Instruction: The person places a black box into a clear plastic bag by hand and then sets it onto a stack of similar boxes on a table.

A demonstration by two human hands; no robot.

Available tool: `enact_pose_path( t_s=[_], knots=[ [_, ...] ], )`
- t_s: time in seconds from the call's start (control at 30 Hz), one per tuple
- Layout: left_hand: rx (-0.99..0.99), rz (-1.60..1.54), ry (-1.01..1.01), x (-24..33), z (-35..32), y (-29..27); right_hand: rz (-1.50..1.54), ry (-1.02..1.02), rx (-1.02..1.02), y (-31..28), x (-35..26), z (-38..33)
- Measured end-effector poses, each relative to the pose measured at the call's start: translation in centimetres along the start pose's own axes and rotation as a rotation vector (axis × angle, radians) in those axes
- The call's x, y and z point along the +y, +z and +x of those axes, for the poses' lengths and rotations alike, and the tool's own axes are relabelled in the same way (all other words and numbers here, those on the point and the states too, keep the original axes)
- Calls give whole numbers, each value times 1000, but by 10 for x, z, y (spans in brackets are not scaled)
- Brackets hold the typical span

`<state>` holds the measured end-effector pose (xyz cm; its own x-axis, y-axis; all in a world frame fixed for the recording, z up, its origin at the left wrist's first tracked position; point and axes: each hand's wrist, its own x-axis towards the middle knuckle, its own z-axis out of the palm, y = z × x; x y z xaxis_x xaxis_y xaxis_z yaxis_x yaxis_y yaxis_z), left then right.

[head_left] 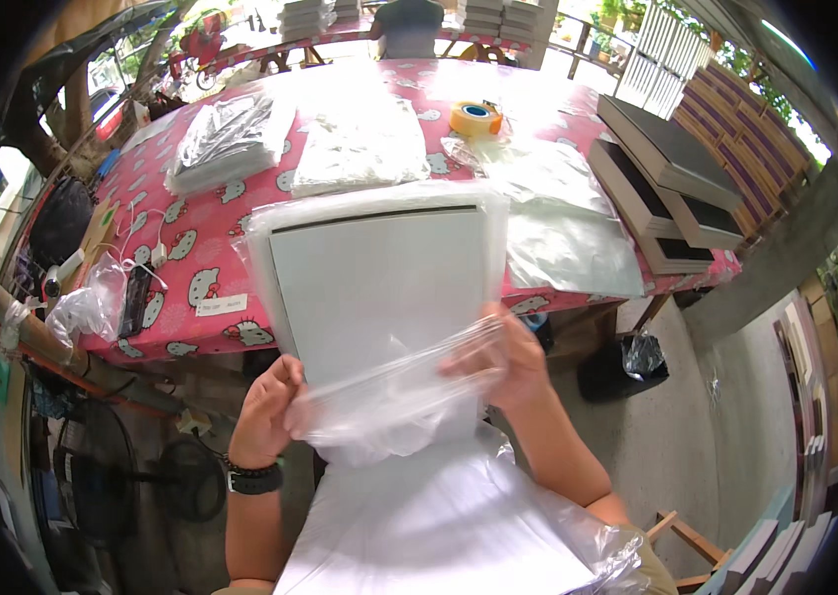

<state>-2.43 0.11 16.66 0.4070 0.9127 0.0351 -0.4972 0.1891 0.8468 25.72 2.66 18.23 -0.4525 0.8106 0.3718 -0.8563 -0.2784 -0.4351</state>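
Observation:
A flat pale grey rectangular panel (379, 288) with a dark strip along its far edge lies inside a clear plastic bag (490, 233). The bag is held up in front of me, its far end at the near edge of the table. My left hand (272, 409) is closed on the bag's near left corner. Over on the right side, my right hand (508, 362) grips the loose film of the bag's near end. Its fingers are slightly blurred and show through the plastic. White sheeting (429, 526) covers my lap under the bag.
A pink patterned tablecloth (206, 248) covers the table. On it are plastic-wrapped packs (231, 144), a tape roll (476, 117), flat clear bags (568, 223) and stacked dark-topped boxes (667, 159). A black bin (622, 372) stands below right, a fan (97, 471) below left. Someone (409, 28) sits beyond.

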Motion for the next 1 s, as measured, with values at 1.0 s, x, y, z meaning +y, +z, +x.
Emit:
enact_pose_path(
  t_s=[1.0],
  knots=[
    [-564, -95, 272, -54, -31, -32, 315, -51, -92, 4, -7, -27]
  ],
)
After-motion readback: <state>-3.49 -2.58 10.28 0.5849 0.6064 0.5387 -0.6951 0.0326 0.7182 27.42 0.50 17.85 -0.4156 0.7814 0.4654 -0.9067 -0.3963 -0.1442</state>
